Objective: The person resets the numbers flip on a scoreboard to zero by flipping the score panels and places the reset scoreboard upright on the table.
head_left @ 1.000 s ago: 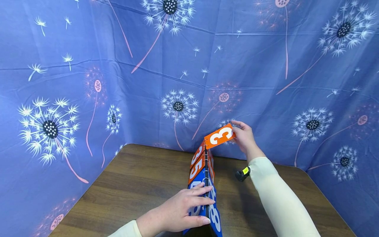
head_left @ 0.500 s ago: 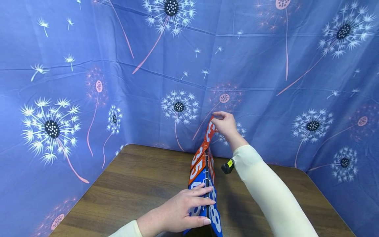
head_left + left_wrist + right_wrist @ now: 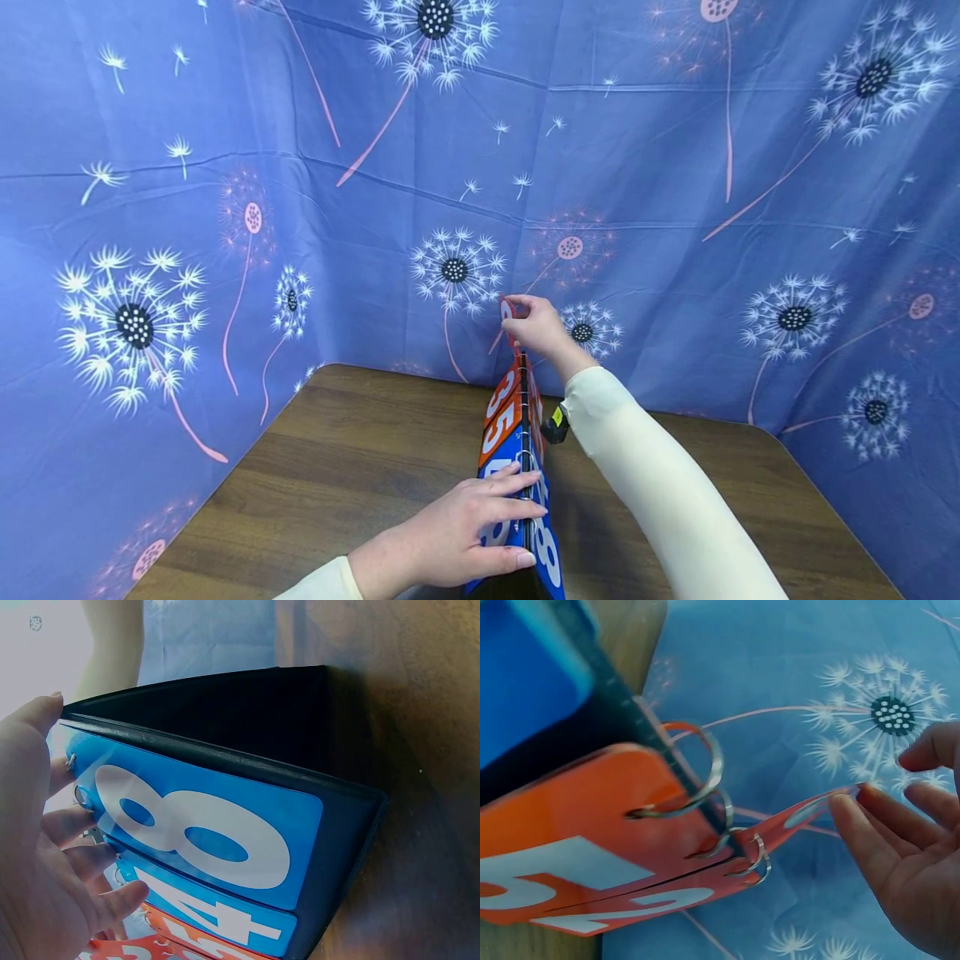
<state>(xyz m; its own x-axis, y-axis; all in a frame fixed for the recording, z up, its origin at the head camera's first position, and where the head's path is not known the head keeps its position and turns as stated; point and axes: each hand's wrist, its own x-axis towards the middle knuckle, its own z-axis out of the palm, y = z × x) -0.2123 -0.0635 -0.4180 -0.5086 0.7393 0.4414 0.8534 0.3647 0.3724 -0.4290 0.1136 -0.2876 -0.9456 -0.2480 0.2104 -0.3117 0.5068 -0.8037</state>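
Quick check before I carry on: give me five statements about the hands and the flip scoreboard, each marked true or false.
1. The right hand holds a lifted card by its end. True.
2. The left hand hangs clear of the scoreboard. False: it rests across the scoreboard's top edge.
3. The scoreboard stands on a wooden table. True.
4. The orange cards are nearer the left hand than the blue cards are. False: the blue cards are nearer, with the left hand right over them.
5. Metal rings show along the scoreboard's top edge. True.
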